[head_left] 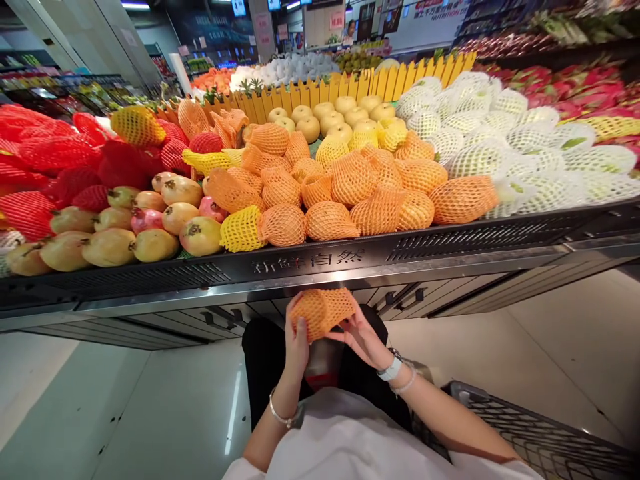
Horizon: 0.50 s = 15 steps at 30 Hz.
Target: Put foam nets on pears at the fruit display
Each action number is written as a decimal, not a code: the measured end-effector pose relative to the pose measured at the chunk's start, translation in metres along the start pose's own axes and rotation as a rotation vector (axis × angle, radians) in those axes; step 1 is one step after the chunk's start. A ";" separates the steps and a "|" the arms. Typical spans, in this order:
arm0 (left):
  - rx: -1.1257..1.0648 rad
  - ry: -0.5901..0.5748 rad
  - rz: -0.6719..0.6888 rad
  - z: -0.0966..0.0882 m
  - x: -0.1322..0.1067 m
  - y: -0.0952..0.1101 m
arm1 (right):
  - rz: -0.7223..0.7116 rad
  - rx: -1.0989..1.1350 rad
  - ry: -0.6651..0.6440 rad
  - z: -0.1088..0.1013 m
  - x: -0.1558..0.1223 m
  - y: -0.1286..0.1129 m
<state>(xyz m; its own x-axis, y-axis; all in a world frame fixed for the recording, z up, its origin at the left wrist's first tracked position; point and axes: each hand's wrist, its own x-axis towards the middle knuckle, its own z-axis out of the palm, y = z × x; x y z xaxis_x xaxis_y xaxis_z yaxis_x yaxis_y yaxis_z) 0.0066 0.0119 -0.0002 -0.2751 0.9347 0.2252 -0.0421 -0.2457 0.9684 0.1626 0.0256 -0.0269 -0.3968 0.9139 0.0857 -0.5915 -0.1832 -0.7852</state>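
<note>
The left hand [297,337] and right hand [361,339] both grasp an orange foam-netted fruit [323,313], held just below the fruit display desk [320,263].

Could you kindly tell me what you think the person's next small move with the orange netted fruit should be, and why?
Probably lower the orange foam-netted fruit into the wire shopping cart. The left hand and right hand hold it away from the fruit display, and the cart sits right beside the right forearm.
</note>
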 end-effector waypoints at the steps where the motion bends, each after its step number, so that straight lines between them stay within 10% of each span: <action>1: 0.096 -0.051 0.089 0.003 0.000 0.005 | 0.076 0.089 -0.042 0.002 0.000 0.005; 6: 0.248 -0.241 0.242 0.017 0.000 0.019 | 0.124 0.158 0.000 0.001 0.001 0.020; 15: 0.038 -0.121 0.159 0.013 0.007 0.017 | -0.076 -0.178 -0.090 0.001 0.002 0.032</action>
<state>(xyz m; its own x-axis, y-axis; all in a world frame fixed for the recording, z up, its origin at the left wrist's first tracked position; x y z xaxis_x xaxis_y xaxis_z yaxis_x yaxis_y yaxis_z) 0.0165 0.0177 0.0195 -0.1576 0.9095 0.3846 0.0292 -0.3850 0.9224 0.1421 0.0212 -0.0510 -0.4222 0.8849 0.1970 -0.4919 -0.0411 -0.8697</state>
